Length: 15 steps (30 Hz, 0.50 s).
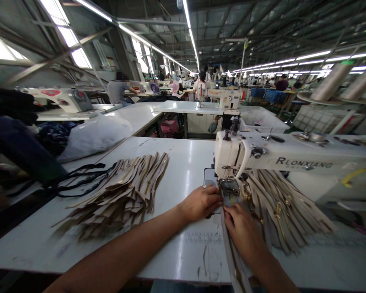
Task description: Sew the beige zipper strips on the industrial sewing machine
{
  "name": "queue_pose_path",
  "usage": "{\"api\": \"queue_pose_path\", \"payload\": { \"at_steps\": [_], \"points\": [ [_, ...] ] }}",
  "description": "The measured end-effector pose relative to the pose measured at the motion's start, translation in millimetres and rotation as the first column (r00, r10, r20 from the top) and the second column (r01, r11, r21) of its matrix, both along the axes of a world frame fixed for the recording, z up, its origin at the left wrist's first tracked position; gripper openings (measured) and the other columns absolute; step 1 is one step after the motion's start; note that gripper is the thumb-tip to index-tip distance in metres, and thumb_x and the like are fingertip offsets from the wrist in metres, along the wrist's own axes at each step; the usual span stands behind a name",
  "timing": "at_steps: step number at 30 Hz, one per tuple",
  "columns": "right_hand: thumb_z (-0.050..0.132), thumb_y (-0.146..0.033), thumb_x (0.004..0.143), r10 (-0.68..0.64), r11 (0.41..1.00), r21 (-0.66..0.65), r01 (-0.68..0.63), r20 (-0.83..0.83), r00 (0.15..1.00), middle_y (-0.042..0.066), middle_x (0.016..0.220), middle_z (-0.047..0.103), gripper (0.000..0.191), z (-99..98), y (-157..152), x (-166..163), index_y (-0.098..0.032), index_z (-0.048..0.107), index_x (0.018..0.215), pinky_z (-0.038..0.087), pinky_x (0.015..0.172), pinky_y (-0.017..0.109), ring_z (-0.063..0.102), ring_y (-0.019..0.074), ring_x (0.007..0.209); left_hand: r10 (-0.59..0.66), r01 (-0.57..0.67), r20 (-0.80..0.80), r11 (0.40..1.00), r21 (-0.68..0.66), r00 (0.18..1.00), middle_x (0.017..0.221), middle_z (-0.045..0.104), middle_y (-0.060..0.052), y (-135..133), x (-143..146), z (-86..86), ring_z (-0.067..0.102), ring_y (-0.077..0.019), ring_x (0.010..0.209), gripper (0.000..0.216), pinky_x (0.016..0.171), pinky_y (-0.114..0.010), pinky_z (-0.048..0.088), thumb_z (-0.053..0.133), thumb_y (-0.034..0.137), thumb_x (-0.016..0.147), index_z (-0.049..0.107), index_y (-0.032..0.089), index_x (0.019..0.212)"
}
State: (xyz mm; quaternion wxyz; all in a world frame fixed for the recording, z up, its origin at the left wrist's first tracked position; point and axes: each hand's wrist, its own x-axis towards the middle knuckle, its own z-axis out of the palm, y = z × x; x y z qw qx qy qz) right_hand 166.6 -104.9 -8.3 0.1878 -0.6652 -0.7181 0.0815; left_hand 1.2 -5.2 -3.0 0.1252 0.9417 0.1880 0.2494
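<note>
Sewing station, seen from above my own hands. My left hand [201, 202] rests on the white worktop [183, 171] just left of the needle of the sewing machine [293, 156]. Its fingers are curled and its tips are at the edge of a beige fabric strip [233, 257]. I cannot tell whether they pinch the strip or only press on it. My right hand [243, 228] lies flat, fingers stretched, palm down on the same strip, just below the needle. The two hands sit close together, fingertips nearly meeting. The strip runs from under the needle, between and beneath the hands, toward me and over the near edge of the worktop.

Counts:
- One strip is under the hands.
- Two piles of like beige strips are in view. One pile [125, 189] is fanned out well to the left of my left hand. The other pile [289, 209] is just right of my right hand, under the machine's arm. The pieces in each are too many and too blurred to count.
- One bundle of black cords [79, 177] lies at the left pile's far edge.
- One white bag [94, 136] lies beyond it.
- Two thread cones [332, 81] stand at the upper right.
- A second machine [227, 97] stands on the next worktop.
</note>
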Motion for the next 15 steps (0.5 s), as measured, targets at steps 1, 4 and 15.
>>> {"api": "queue_pose_path", "payload": {
  "at_steps": [1,4,15],
  "points": [
    [0.042,-0.012,0.092,-0.002,1.000,-0.007,0.003,0.022,1.000,0.006,0.096,0.069,0.031,1.6,2.2,-0.6,-0.018,0.070,0.104,0.050,0.081,0.029,0.066,0.0192,0.092,0.001,-0.001,0.003,1.000,0.000,1.000,0.099,0.066,-0.011,-0.2,0.0,0.1,0.061,-0.0198,0.094,0.028,0.086,-0.032,0.052,0.045,0.027,0.099,0.069,0.016,0.106],
    [0.041,-0.013,0.093,-0.009,0.999,-0.034,0.011,0.073,0.997,0.006,0.099,0.069,0.031,7.1,11.0,-2.2,-0.018,0.070,0.103,0.050,0.081,0.028,0.066,0.0188,0.092,0.012,-0.012,0.005,1.000,0.000,1.000,0.097,0.066,-0.011,-0.3,-0.3,0.4,0.061,-0.0203,0.095,0.028,0.086,-0.034,0.052,0.044,0.026,0.099,0.069,0.016,0.107],
    [0.041,-0.020,0.095,-0.057,0.998,-0.013,0.059,0.120,0.991,0.006,0.100,0.069,0.031,8.8,28.7,-6.9,-0.019,0.067,0.113,0.046,0.072,0.025,0.067,0.0191,0.089,0.088,-0.088,-0.013,0.996,0.033,0.996,0.093,0.068,-0.009,-0.1,-0.6,-0.5,0.061,-0.0208,0.092,0.024,0.083,-0.033,0.052,0.048,0.022,0.096,0.069,0.014,0.104]
  ]
}}
